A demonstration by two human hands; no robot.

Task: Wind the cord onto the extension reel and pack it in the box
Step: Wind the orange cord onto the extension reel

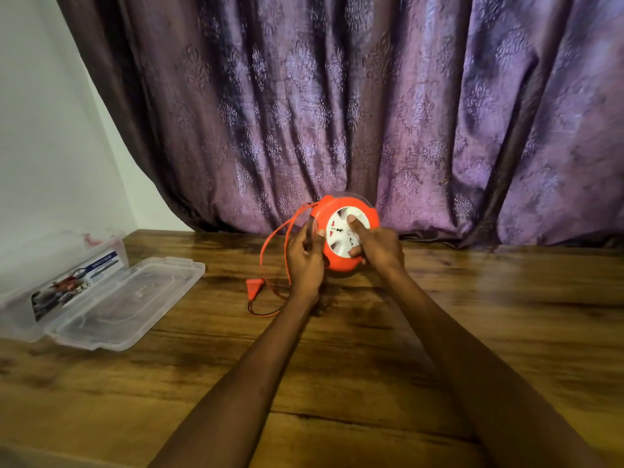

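Above the wooden desk point(439, 298) we hold the orange extension reel point(341, 231) upright, our left hand point(305, 261) gripping its edge, our right hand point(378, 246) clasping its white face, while its orange cord point(271, 241) loops down to the plug point(254, 288) near the open clear box point(101, 298).

I see an orange reel point(344, 236) with a white socket face point(344, 235) carrying small red and black marks. Its cord point(274, 243) and plug point(254, 287) are the same orange. Far behind hangs a purple curtain point(371, 106) patterned with damask motifs. The table point(371, 359) is brown wood with dark grain streaks. On the left, I see a clear box point(64, 292) bearing a blue-and-white label point(77, 285), beside a white wall point(44, 140).
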